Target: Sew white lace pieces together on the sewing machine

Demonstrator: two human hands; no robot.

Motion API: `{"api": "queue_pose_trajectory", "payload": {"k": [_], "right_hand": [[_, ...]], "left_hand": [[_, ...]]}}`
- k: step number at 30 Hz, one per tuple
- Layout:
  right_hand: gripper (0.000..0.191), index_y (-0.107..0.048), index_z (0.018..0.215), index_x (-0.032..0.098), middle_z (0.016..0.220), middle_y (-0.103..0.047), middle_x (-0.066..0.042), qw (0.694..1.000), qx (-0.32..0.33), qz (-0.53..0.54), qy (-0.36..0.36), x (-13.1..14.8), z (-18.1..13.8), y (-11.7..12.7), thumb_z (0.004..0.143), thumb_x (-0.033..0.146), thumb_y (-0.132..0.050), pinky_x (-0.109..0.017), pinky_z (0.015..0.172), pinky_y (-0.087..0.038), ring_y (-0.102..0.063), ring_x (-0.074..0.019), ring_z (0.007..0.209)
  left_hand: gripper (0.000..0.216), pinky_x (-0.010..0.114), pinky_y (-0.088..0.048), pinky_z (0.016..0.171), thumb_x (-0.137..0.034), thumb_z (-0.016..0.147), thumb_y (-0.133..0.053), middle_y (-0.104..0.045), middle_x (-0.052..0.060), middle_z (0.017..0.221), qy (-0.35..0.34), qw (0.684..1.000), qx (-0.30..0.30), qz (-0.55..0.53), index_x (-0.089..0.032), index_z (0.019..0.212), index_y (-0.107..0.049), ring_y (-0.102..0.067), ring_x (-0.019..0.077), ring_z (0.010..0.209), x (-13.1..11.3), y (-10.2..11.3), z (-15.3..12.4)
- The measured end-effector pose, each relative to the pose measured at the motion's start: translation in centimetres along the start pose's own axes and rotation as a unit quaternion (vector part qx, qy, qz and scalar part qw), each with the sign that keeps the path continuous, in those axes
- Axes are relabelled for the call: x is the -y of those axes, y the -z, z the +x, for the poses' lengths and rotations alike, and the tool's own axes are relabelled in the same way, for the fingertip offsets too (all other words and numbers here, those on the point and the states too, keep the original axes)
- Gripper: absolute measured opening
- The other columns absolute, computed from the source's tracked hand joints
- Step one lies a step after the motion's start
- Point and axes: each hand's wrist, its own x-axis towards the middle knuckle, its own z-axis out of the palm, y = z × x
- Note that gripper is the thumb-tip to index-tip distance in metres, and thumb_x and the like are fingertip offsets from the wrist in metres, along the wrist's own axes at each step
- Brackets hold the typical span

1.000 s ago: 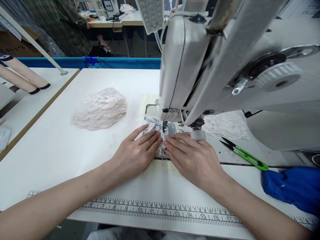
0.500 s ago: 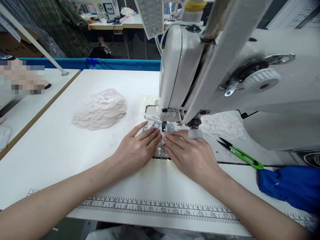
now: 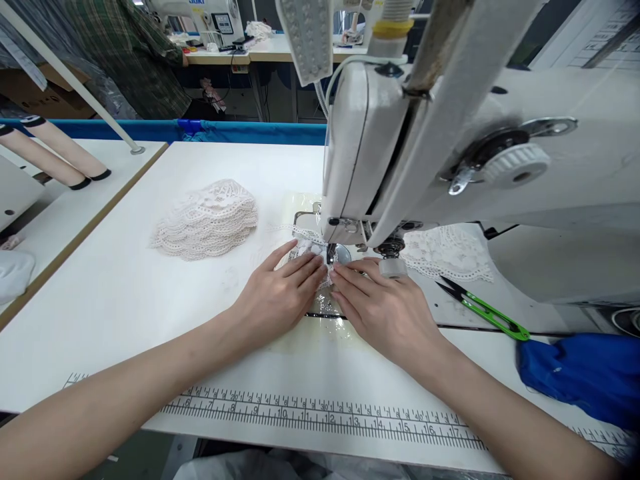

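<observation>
A small piece of white lace (image 3: pixel 306 245) lies at the presser foot (image 3: pixel 331 253) of a white sewing machine (image 3: pixel 350 147). On its left side my left hand (image 3: pixel 280 287) rests palm down, fingers stretched out flat over the lace. My right hand (image 3: pixel 383 300) lies just right of the foot, its fingers extended toward the lace edge and partly behind the machine's knob. The fingertips of both hands nearly meet in front of the foot. Much of the lace is hidden under the fingers.
A stack of lace pieces (image 3: pixel 207 220) sits to the left. More lace (image 3: pixel 445 252), green thread snips (image 3: pixel 485 310) and a blue cloth (image 3: pixel 580 377) are on the right. A printed ruler (image 3: pixel 300 419) runs along the front edge. Across the way, a person's plaid sleeve (image 3: pixel 135 40) shows.
The whole view has shifted slightly, with the scene a little lower and to the right. Both hands keep nearly the same place on the lace.
</observation>
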Motion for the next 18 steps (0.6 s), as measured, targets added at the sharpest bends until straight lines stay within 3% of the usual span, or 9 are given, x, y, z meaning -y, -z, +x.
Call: {"api": "queue_pose_trajectory", "payload": {"k": [6, 18], "right_hand": [[0.021, -0.072, 0.102, 0.014, 0.097, -0.075, -0.003, 1.0, -0.001, -0.005, 0.001, -0.2, 0.05, 0.14, 0.092, 0.02, -0.054, -0.036, 0.089, -0.047, -0.068, -0.018, 0.084], [0.019, -0.073, 0.098, 0.018, 0.091, -0.076, -0.002, 1.0, -0.01, -0.01, 0.003, -0.06, -0.1, 0.14, 0.093, 0.023, -0.055, -0.036, 0.09, -0.047, -0.067, -0.0156, 0.076]], "left_hand": [[0.031, 0.049, -0.041, 0.109, -0.017, 0.096, -0.044, -0.065, 0.01, 0.122, 0.016, 1.0, 0.013, -0.001, -0.012, 0.12, -0.062, -0.063, 0.0217, 0.113, 0.04, -0.09, 0.09], [0.027, 0.045, -0.042, 0.107, -0.018, 0.094, -0.048, -0.071, 0.008, 0.111, 0.001, 1.0, -0.008, -0.005, -0.013, 0.114, -0.066, -0.066, 0.0196, 0.106, -0.72, 0.61, -0.46]]}}
